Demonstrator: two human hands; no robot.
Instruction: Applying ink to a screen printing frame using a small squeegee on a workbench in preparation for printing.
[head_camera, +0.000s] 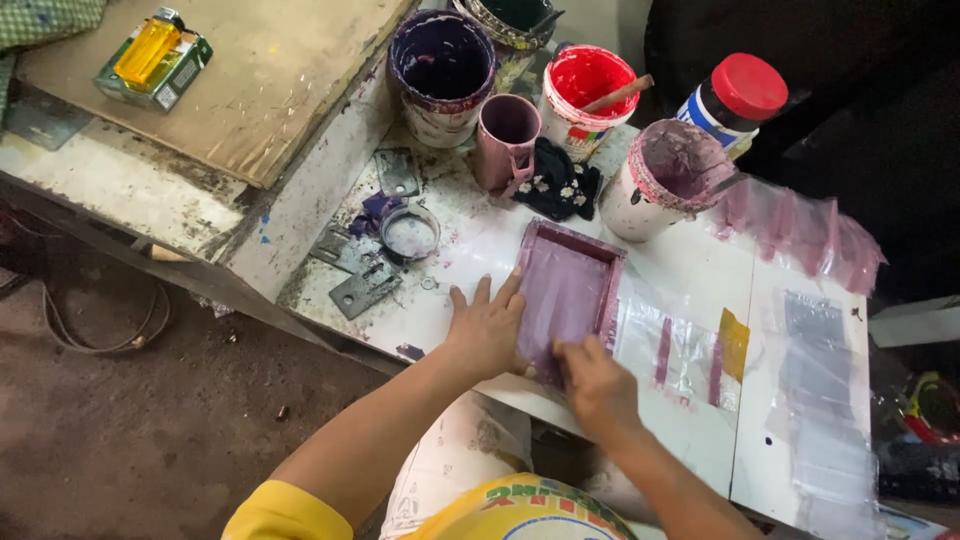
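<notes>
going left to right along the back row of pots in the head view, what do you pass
Purple-stained bucket → mauve mug → red paint pot with a stick in it → mauve-crusted pot → red-lidded jar.

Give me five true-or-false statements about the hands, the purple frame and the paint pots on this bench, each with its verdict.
1. The left hand lies flat on the left edge of the purple printing frame. True.
2. The right hand is lifting the red-lidded jar. False: it is at the near end of the frame, and the jar stands untouched at the far side of the bench.
3. A stick rests in the pot of red paint. True.
4. The yellow lighter lies inside the frame. False: it lies on a green box on the wooden board, far left.
5. The pink mug lies tipped on its side. False: it stands upright beside a dark floral cloth.
</notes>
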